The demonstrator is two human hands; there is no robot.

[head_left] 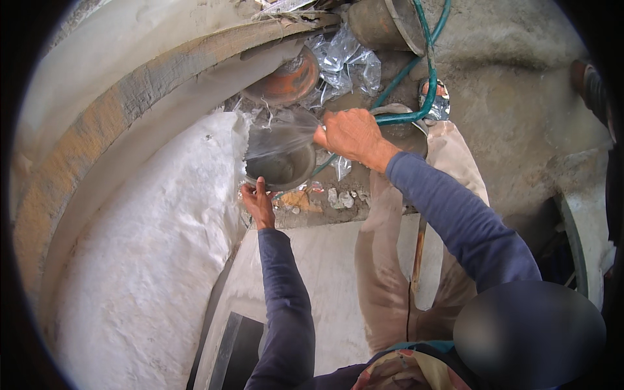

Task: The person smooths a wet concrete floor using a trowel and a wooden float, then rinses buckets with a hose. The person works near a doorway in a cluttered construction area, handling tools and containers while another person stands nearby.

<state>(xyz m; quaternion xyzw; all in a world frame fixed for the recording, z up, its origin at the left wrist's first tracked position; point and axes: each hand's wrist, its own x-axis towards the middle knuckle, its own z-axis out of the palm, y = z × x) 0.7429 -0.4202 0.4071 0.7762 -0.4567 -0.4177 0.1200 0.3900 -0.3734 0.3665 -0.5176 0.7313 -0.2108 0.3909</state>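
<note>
A grey round basin (281, 170) sits low in front of me, wet inside. My left hand (259, 207) holds its near rim, thumb up over the edge and fingers at the outer side. My right hand (356, 135) is closed around the end of a green hose (406, 118), to the right of the basin and a little above it. A fan of water (283, 133) sprays leftward from that fist across the basin's far part. A second grey round vessel (404, 138) stands under the hose, partly hidden by my right hand.
A large white sack (156, 240) lies at left beside a curved, worn rim (123, 104). Beyond the basin are an orange-stained round vessel (290, 78), crumpled clear plastic (351, 55) and a grey bucket (383, 25). A wooden stick (419, 250) stands between trousered legs. A person's limb shows at far right.
</note>
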